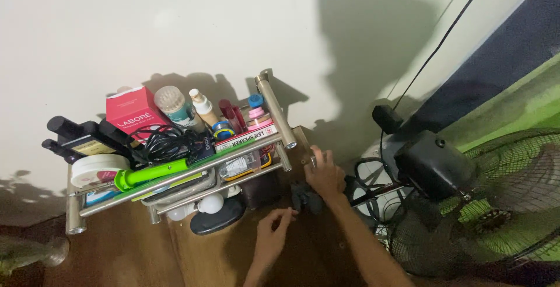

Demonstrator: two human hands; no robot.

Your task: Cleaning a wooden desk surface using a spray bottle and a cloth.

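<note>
The dark cloth bundle point(305, 196) lies on the brown wooden table point(134, 252), just beside the right end of the steel rack point(175, 182). Our right hand point(324, 175) rests over its upper edge, fingers curled around a small object we cannot identify. Our left hand point(272, 237) hovers near the bundle, fingers half open, holding nothing that we can see.

Risks, as we judge them:
- The rack is overloaded. A red box point(129, 115), bottles, a white jar point(96, 170) and a green tool point(153, 173) crowd its top tier. A knock from either hand could tip items off.
- A tangle of black cable point(166, 141) sits among these items. Snagging it could drag neighbours down.
- Cables point(373, 182) hang just beside the right hand, next to the standing fan point(466, 205). Catching them could pull the fan.

The table stands against a plain cream wall point(175, 24). A green and dark blue surface point(513, 88) lies to the right. Lighting is dim and casts hard shadows.
</note>
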